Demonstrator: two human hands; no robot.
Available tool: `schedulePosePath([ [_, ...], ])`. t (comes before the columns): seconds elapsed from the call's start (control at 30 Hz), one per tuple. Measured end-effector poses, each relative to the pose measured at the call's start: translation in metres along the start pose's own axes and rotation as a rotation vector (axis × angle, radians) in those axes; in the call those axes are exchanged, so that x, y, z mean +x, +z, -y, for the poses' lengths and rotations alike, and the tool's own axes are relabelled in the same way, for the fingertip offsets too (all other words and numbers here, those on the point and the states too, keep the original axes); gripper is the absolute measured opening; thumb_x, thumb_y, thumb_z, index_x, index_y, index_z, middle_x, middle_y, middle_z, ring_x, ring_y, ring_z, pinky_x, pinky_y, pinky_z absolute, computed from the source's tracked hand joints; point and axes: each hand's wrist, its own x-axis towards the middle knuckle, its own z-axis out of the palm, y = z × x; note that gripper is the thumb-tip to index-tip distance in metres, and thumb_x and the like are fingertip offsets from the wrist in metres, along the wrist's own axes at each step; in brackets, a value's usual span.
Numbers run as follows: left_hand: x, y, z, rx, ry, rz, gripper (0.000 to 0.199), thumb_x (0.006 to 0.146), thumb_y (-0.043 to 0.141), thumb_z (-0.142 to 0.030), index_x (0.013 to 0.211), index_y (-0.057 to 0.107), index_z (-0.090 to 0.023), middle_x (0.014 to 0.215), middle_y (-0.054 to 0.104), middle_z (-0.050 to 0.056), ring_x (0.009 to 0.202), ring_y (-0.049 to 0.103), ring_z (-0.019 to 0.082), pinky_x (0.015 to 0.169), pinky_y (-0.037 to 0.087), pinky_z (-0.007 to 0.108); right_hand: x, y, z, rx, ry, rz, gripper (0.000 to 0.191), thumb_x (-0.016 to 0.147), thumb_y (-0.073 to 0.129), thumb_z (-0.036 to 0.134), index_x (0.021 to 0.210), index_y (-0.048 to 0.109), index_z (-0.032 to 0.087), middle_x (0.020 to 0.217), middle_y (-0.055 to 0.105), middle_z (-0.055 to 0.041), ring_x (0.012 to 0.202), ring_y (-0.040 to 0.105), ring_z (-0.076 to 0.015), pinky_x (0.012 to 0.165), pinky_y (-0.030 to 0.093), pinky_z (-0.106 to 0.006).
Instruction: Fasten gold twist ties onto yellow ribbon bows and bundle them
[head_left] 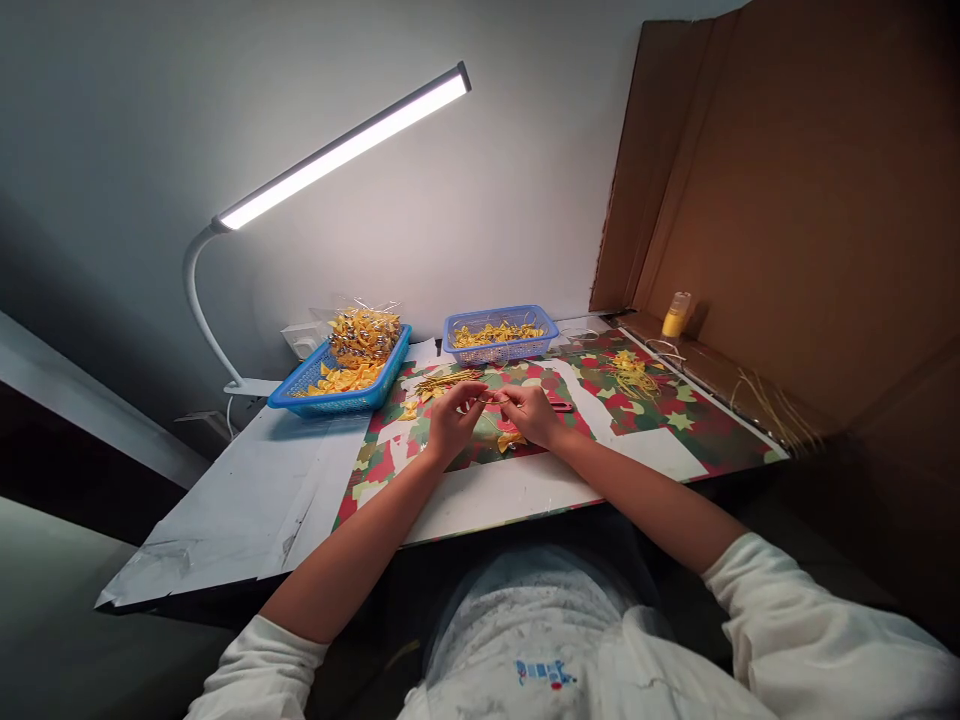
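Fingers (474, 390) of our left hand (450, 422) and right hand (529, 413) pinch, close together, a thin strand (493, 401) over the bench (247, 500); its ends we cannot make out. If either pinch loosens, we could drop it near the yellow piece (511, 441); uneven pulling might kink it.

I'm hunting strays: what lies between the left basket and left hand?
Loose yellow pieces and, slightly farther back, thin sticks; the head view shows both.
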Motion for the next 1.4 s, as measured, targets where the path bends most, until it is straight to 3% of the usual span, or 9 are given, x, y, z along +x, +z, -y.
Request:
schedulePosePath([
  [0.23, 0.001, 0.001, 0.002, -0.018, 0.083, 0.002, 0.015, 0.084, 0.064, -0.033, 0.085, 0.071, -0.019, 0.08, 0.074, 0.003, 0.065, 0.062, 0.012, 0.055, 0.046, 0.022, 0.001, 0.0, -0.004, 0.012, -0.06, -0.042, 0.031, 0.085, 0.046, 0.035, 0.064, 0.058, 0.016, 0.055, 0.049, 0.0007, 0.055, 0.04, -0.0111, 0.055, 0.031, -0.025],
  [0.57, 0.003, -0.007, 0.003, 0.114, 0.285, 0.019, 0.01, 0.084, 0.069, -0.03, 0.087, 0.074, -0.022, 0.077, 0.074, 0.002, 0.064, 0.063, 0.013, 0.059, 0.05, 0.025, 0.001, -0.001, -0.009, 0.01, -0.07, -0.016, 0.031, 0.088, 0.046, 0.034, 0.069, 0.062, 0.016, 0.058, 0.053, -0.001, 0.06, 0.046, -0.0131, 0.058, 0.033, -0.026],
  [0.97, 0.006, -0.009, 0.01, 0.21, 0.448, 0.049, 0.013, 0.087, 0.066, -0.032, 0.086, 0.072, -0.02, 0.079, 0.074, 0.004, 0.069, 0.067, 0.015, 0.065, 0.054, 0.03, 0.0, -0.005, -0.002, 0.09, -0.026, 0.04, 0.033, 0.086, 0.044, 0.036, 0.06, 0.049, 0.018, 0.055, 0.047, 0.0013, 0.055, 0.041, -0.0109, 0.055, 0.031, -0.025],
  [1.4, 0.006, -0.011, 0.01, 0.251, 0.466, 0.065, 0.015, 0.089, 0.062, -0.031, 0.085, 0.072, -0.021, 0.079, 0.074, 0.004, 0.07, 0.068, 0.016, 0.064, 0.054, 0.029, 0.0, -0.008, 0.0, 0.107, 0.026, 0.091, 0.032, 0.085, 0.044, 0.036, 0.06, 0.046, 0.018, 0.055, 0.045, 0.0021, 0.055, 0.04, -0.0106, 0.055, 0.03, -0.024],
])
